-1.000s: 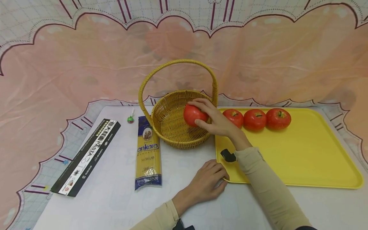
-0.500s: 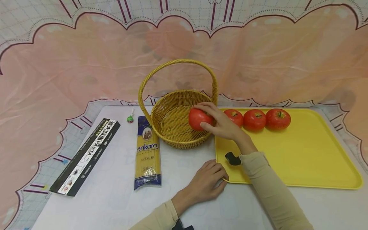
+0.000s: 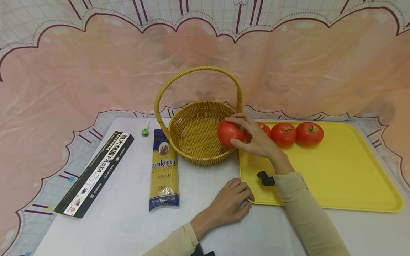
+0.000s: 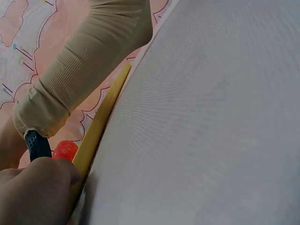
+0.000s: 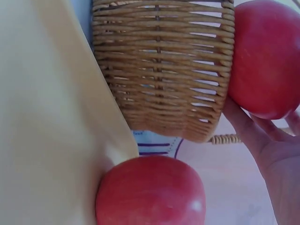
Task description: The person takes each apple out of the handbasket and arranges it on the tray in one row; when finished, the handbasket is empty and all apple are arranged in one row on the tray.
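Observation:
My right hand (image 3: 256, 140) holds a red apple (image 3: 230, 133) at the right rim of the yellow wicker basket (image 3: 205, 161). In the right wrist view the held apple (image 5: 267, 61) is level with the basket's rim, with fingers behind and below it. The basket has a tall arched handle and no other fruit shows inside. My left hand (image 3: 231, 202) is low on the table, its fingers bent over the near left corner of the yellow tray (image 3: 336, 170). Along the tray's far edge sit three more apples (image 3: 283, 135), the leftmost partly hidden by my right hand.
Left of the basket lies a pack of Ankara spaghetti (image 3: 164, 174), slightly tucked behind its rim. Further left a black and white pasta box (image 3: 96, 174) lies slanted. A small green lollipop (image 3: 145, 132) is near the back edge of the white table (image 3: 128, 227).
My right hand has moved right and slightly toward me with the apple, from over the basket's inside to its right rim. The left hand has stayed at the tray's corner.

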Demonstrator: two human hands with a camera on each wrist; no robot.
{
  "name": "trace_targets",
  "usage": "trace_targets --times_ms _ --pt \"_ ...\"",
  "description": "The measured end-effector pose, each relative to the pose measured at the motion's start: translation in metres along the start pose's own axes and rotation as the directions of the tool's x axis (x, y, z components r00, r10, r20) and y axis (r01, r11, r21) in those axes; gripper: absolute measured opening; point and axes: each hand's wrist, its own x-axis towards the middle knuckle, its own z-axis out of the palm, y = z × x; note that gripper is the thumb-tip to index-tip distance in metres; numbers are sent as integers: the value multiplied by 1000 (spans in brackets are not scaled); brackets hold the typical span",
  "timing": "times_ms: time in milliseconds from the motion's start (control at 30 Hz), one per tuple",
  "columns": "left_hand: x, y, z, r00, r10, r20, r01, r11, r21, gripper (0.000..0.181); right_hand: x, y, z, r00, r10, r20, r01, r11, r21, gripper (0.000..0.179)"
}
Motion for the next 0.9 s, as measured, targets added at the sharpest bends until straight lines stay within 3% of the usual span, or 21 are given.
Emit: trace_targets --times_ms 300,600,900 --pt "-1 0 0 1000 -1 0 1 1000 -7 6 -10 1 -9 995 77 -62 -75 997 32 64" --pt "-1 0 -1 1000 -5 -6 5 1000 -17 6 -17 7 -18 990 52 -131 -49 998 25 65" --pt "0 -1 -1 1000 -4 13 5 1000 -26 6 -30 13 -37 977 104 -188 -108 994 -8 65"
